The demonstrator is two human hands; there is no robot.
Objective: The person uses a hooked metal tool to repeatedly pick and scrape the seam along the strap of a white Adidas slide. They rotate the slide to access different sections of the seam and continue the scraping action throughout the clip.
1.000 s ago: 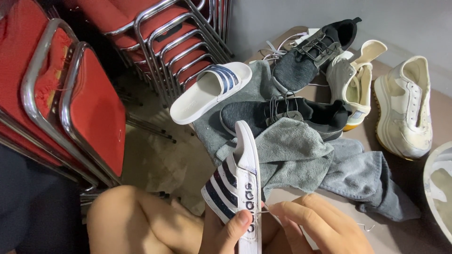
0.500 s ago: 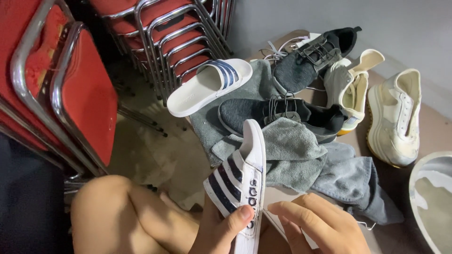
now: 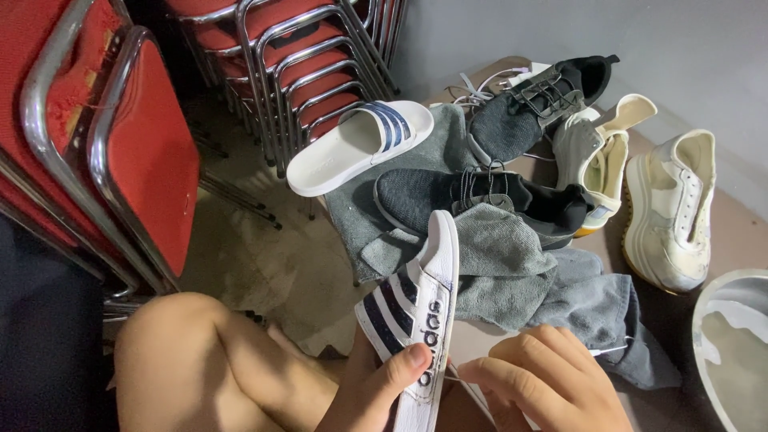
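Gripping the white slide sandal (image 3: 416, 320) on edge in my left hand (image 3: 376, 388), thumb across its navy-striped strap, my right hand (image 3: 544, 384) curled loosely beside it, grey towel (image 3: 512, 264) and matching sandal (image 3: 360, 144) beyond.

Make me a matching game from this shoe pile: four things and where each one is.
Things:
1. Held slide
2. Other slide
3. White sneaker
4. Red chairs

Places:
A. far right, by the basin
B. in the left hand
C. stacked at the left
D. on the grey towel, near the chair legs

Pairs: 1-B, 2-D, 3-A, 4-C
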